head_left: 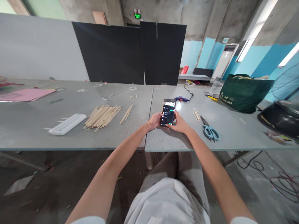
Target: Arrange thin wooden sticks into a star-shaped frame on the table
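Note:
A smartphone (167,114) with a lit, mostly dark screen is held upright over the table's near half. My left hand (155,120) grips its left edge, the thumb lying over the screen. From the other side my right hand (180,123) holds the lower right edge, its thumb near the bottom of the screen. Fingers behind the phone are hidden. Blue-handled scissors (210,130) lie to the right of my right hand, beside a few short wooden sticks (196,116). Left of my left hand are several longer sticks (126,114) and a big pile of wooden sticks (102,116).
A white plastic pack (67,124) lies on the left, with pink sheets (28,94) behind it. A blue glue gun (182,99) with a cord sits beyond the phone. Farther right are a yellow cutter (212,97), a green bag (245,92) and a black helmet-like object (280,118). Black boards (163,53) stand at the back.

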{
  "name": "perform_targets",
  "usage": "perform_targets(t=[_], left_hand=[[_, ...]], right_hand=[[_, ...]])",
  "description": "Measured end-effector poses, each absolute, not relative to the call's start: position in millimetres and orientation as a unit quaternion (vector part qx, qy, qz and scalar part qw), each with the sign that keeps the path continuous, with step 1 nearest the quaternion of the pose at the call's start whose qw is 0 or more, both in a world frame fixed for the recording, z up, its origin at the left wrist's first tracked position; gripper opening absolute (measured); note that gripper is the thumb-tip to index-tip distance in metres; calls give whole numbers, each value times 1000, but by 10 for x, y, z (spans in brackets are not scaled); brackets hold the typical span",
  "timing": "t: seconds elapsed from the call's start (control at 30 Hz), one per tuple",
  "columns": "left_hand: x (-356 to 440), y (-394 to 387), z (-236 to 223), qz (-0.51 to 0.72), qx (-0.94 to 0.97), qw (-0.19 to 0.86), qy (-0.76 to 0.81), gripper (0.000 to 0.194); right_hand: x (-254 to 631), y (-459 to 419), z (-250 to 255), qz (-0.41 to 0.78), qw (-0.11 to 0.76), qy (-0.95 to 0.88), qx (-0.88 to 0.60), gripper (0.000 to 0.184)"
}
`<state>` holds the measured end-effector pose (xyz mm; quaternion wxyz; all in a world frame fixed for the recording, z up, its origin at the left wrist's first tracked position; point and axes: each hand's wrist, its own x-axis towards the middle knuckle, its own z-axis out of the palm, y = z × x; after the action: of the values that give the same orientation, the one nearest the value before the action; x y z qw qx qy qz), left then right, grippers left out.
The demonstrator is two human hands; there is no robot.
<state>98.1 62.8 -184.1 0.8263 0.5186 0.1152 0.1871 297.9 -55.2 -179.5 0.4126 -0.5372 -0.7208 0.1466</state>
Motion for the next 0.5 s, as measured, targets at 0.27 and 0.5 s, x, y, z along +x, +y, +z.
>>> perform_targets(t=[0.27, 0.5], left_hand=[[978, 577, -1808, 200, 519, 819, 140, 66], [972, 525, -1771, 211, 525, 808, 163, 64]], right_hand=[[2988, -552, -1790, 147, 411, -717, -544, 102], [2969, -573, -1766, 145, 412, -717, -543, 96]])
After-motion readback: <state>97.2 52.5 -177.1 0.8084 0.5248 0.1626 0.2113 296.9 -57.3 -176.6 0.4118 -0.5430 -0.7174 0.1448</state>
